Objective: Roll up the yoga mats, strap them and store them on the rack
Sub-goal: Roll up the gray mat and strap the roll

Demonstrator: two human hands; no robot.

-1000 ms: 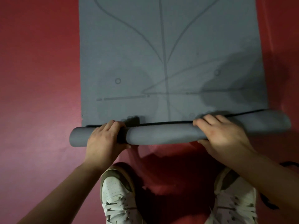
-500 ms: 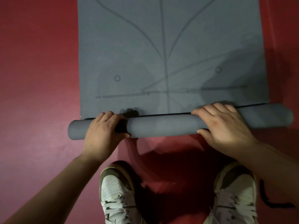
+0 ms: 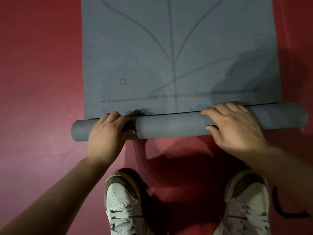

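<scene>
White sneakers stood nearest on the red floor, on the near side of the roll. A black cord, possibly a strap, lay further right of the shoes and nearer than the roll's right end. The roll itself was a thin grey tube lying crosswise. The left hand gripped it near its left end, fingers curled over the top and thumb on the near face. The right hand held it right of its middle, fingers draped over the crest and thumb pressed against the near side. Beyond the roll, most of the yoga mat lay flat, running out of view at the top. The rolling step looked barely begun. The next move would call for both hands pushing away evenly, since the roll's right end sat slightly further off than its left.
</scene>
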